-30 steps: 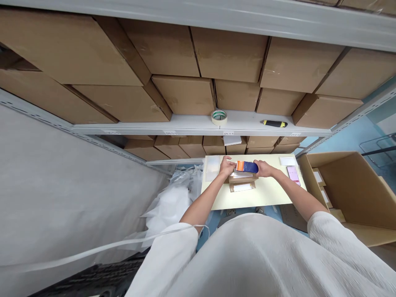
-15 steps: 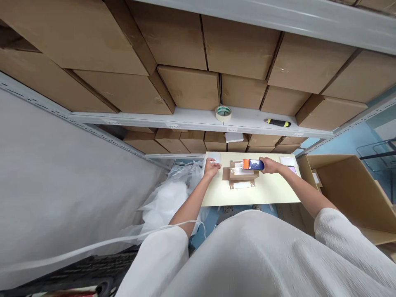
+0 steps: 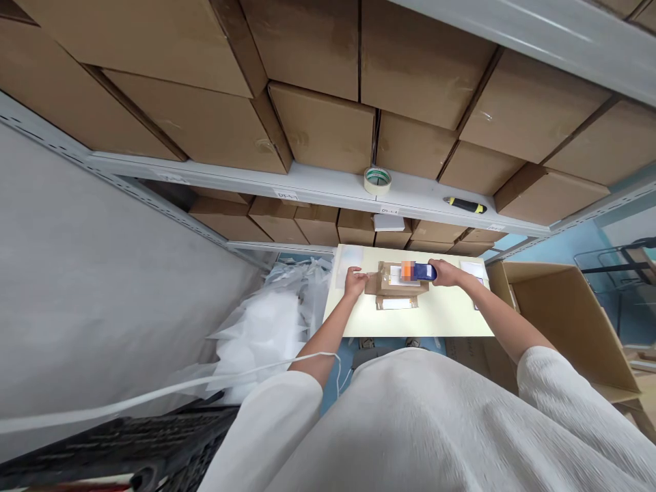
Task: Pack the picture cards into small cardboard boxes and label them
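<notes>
One blue-and-orange item (image 3: 424,272), clasped by right hand (image 3: 445,273) over carton (image 3: 397,281), nearing worktop (image 3: 441,314) far edge; left hand (image 3: 355,281) at flap (image 3: 371,283), grip unclear.

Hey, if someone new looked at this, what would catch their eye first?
Probably the blue-and-orange item in the right hand, at the small cardboard box on the pale yellow table. Next, the large brown boxes stacked on the shelf beyond it. Then the white, plastic-looking heap left of the table.
</notes>
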### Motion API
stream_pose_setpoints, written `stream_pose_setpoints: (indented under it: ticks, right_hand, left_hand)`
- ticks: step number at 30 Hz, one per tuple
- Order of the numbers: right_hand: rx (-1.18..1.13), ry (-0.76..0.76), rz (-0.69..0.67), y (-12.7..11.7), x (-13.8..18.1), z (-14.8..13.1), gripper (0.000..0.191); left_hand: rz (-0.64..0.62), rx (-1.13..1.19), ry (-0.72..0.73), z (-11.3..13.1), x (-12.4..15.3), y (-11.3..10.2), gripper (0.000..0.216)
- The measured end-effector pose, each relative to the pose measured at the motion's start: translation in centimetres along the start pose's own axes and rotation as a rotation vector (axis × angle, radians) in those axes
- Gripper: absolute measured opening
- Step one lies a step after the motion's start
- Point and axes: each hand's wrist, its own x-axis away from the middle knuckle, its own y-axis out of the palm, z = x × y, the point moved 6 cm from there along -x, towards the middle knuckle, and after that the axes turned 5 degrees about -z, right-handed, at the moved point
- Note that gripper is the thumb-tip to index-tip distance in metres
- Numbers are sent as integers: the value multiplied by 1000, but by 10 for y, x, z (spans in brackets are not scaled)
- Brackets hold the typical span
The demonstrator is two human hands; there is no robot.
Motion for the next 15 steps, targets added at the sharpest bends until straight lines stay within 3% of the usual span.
stream_pose_setpoints:
  ticks: [9, 15]
  right_hand:
    - [33, 62, -27, -2, 2, -7, 39]
    - [82, 33, -27, 0, -2, -13, 37]
  left_hand:
    - [-39, -67, -44, -10, -2, 38, 50]
    - [21, -217, 48, -2, -3, 37, 63]
